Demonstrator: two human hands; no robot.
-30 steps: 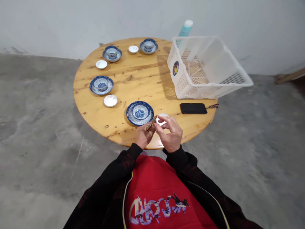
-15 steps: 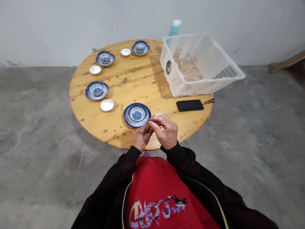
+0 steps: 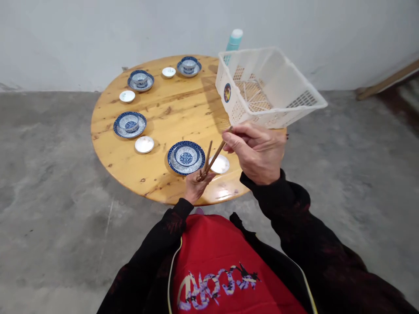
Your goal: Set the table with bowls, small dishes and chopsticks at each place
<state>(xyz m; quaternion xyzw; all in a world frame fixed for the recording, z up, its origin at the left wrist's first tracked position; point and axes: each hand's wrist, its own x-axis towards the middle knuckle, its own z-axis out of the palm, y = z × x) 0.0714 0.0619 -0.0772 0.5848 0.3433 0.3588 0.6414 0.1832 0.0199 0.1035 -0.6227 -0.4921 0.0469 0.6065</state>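
My left hand [image 3: 195, 185] is closed around a small bundle of brown chopsticks [image 3: 208, 156] near the table's front edge. Between thumb and fingers, my right hand [image 3: 258, 150] pinches the upper end of one chopstick [image 3: 217, 152], which slants down to the left hand. How many sticks the left hand holds is partly hidden. Just beyond the left hand sits a blue-and-white plate [image 3: 170, 163] with a patterned bowl [image 3: 186, 155] on it. A small white dish [image 3: 220, 164] lies to its right, partly behind the chopstick.
On the round wooden table [image 3: 163, 117], more plates with bowls [image 3: 130, 124] and small white dishes [image 3: 144, 144] line the left and far sides. A white plastic crate [image 3: 271, 114] stands at the right, with a light-blue bottle [image 3: 234, 41] behind it.
My right hand has moved up and right away from my left, drawing a chopstick's end with it. The white dish is now uncovered, while the phone is hidden behind the right hand.
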